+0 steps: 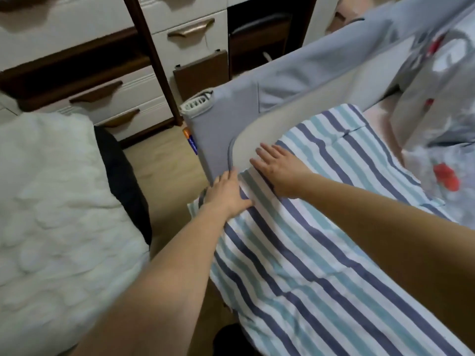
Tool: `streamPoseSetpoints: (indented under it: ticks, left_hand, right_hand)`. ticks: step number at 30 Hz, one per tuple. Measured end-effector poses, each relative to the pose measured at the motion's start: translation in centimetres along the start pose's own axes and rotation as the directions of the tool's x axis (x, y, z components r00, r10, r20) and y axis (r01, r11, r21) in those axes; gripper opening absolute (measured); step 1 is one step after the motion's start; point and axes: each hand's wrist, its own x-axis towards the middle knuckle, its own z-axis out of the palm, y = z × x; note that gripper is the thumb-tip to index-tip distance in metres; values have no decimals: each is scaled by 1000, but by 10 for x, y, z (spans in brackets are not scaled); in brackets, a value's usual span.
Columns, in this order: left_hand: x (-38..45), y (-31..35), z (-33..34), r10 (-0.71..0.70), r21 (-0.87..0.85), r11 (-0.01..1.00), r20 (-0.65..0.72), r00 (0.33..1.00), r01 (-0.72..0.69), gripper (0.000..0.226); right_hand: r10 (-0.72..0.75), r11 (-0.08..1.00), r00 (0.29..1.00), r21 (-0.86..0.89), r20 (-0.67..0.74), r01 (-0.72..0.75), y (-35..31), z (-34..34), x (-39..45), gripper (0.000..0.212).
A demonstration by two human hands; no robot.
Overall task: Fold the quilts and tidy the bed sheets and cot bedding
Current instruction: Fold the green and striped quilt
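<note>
Both bare forearms reach forward and away from the body, roughly parallel and close together. The left hand (pixel 227 192) lies palm down, fingers straight and held together, thumb spread out to the right. The right hand (pixel 279 167) sits just beyond and to the right of it, also palm down, fingers extended and slightly fanned, wrist flat.

Two bare forearms are showing in the head view, with no sleeves reaching as far as the picture's edge. The bare left hand (pixel 227 192) is wearing no ring, glove or watch, and its wrist is showing no band. The bare right hand (pixel 279 167) is likewise wearing nothing on its fingers or wrist. The fingernails are appearing short and unpainted, though blur is softening them.
</note>
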Motion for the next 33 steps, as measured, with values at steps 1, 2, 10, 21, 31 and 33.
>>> streamPoseSetpoints:
  ticks: [1, 2, 10, 21, 31, 33]
  left_hand:
    - [8, -1, 4, 2, 33, 999, 37, 999, -3, 106]
    - [8, 2, 8, 37, 100, 994, 76, 996, -45, 103]
    - [-7, 24, 51, 467, 280, 845, 27, 884, -455, 60]
    - [59, 7, 39, 163, 190, 959, 248, 955, -213, 30]
    - [56, 18, 46, 23, 118, 993, 38, 999, -27, 104]
    - [74, 10, 47, -1, 131, 991, 69, 998, -8, 123]
  right_hand:
    - [-28, 998, 999, -62, 26, 29, 2, 8, 7, 82]
    - [-51, 993, 998, -107, 41, 55, 5, 12, 8, 83]
    - [-17, 995, 989, 103, 144, 2, 15, 45, -40, 49]
    - [-105, 987, 948, -84, 301, 136, 16, 63, 70, 118]
    - [-53, 989, 998, 134, -33, 57, 29, 81, -4, 41]
    - [-65, 994, 995, 84, -78, 71, 30, 83, 20, 56]
